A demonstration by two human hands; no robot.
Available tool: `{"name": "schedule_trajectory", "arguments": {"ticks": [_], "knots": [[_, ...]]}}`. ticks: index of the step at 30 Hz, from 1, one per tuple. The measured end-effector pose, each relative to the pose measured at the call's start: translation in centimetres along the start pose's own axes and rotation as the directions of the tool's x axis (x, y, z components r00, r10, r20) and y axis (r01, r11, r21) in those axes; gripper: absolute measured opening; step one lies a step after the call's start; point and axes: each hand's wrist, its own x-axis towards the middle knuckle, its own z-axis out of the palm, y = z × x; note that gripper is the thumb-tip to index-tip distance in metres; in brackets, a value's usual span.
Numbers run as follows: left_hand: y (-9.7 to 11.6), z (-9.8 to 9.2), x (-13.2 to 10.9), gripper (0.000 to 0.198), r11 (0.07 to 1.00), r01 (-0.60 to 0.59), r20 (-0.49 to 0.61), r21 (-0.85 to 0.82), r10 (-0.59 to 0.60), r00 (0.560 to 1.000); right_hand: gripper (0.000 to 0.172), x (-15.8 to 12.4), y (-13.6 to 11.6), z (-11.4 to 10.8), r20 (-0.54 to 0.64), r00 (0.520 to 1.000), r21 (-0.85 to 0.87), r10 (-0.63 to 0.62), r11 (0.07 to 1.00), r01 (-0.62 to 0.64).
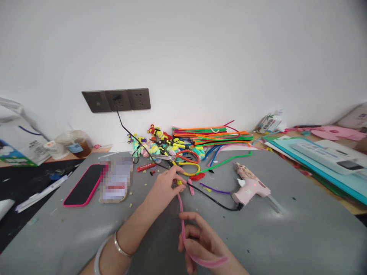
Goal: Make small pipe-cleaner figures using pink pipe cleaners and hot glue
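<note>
At the lower centre of the frame, a pink pipe cleaner (pixel 184 229) runs lengthwise above the grey desk (pixel 309 233), pinched between the right hand's (pixel 202 238) thumb and fingers. At centre, the left hand (pixel 169 184) curls beside its upper end and a small yellow piece (pixel 179 182); whether it grips either, I cannot tell. The scissors (pixel 187 154) lie just above; a pink glue gun (pixel 250 189) rests at centre right.
</note>
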Motion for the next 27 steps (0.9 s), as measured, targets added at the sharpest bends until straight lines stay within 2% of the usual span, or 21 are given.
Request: {"name": "schedule_trajectory", "arguments": {"ticks": [6, 12, 16, 21, 24, 27], "knots": [[-0.4, 0.4, 0.2, 0.022, 0.995, 0.025, 0.045, -0.096, -0.020, 0.999, 0.061, -0.1, -0.4, -0.4, -0.022, 0.999, -0.024, 0.037, 0.999, -0.038], [-0.6, 0.0, 0.3, 0.018, 0.995, -0.021, 0.098, -0.099, 0.031, 0.995, 0.050, -0.6, -1.3, -1.3, -0.028, 0.998, -0.042, 0.065, 0.997, -0.066], [-0.5, -0.1, 0.3, 0.021, 0.998, -0.043, 0.099, -0.052, 0.048, 0.994, 0.044, -1.6, -2.0, -2.2, -0.084, 0.996, -0.233, -0.008, 0.972, -0.012], [-0.6, 0.1, 0.3, 0.020, 0.996, -0.037, 0.091, -0.086, 0.044, 0.995, 0.026, -2.5, -4.0, -2.2, -0.035, 0.991, -0.526, -0.129, 0.846, 0.092], [-0.6, 0.1, 0.3, 0.020, 0.996, -0.019, 0.096, -0.089, 0.028, 0.995, 0.028, -2.5, -4.5, -2.3, -0.093, 0.990, -0.496, -0.109, 0.867, 0.049], [-0.5, 0.1, 0.3, 0.018, 0.997, -0.030, 0.090, -0.075, 0.037, 0.995, 0.035, -2.2, -4.0, -3.0, -0.131, 0.977, -0.437, -0.170, 0.894, 0.097]]}}
